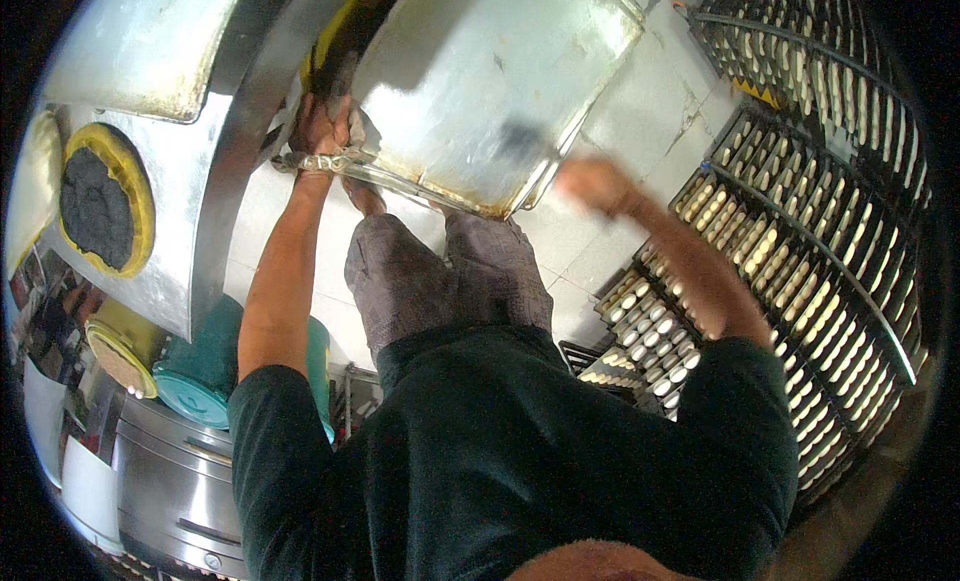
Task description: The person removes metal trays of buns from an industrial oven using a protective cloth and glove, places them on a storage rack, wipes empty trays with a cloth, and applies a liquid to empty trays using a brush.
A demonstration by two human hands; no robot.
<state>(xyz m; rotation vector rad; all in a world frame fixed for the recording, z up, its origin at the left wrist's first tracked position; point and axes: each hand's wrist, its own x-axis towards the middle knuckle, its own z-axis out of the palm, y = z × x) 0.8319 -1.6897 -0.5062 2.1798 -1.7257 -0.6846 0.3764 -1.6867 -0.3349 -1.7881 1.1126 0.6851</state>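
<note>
A large shiny metal baking tray [500,91], with stained brown edges, is tilted in front of my legs. My left hand [318,131] is closed on its near left corner, and a greyish crumpled cloth [366,141] seems to be caught beside the fingers. A bracelet or watch band [322,163] circles that wrist. Over the tray's right edge, my right hand [595,186] is smeared by motion. Its fingers appear wrapped round a tool with a dark, blurred head [525,141] over the tray's surface; the tool's kind cannot be made out.
On my left, a steel table [180,201] carries another metal tray [140,46] and a yellow-rimmed container [140,196] with dark grey contents. Teal [190,381] and yellow [120,331] buckets stand below, near a steel oven [180,471]. Racks [810,241] of pale dough pieces fill the right.
</note>
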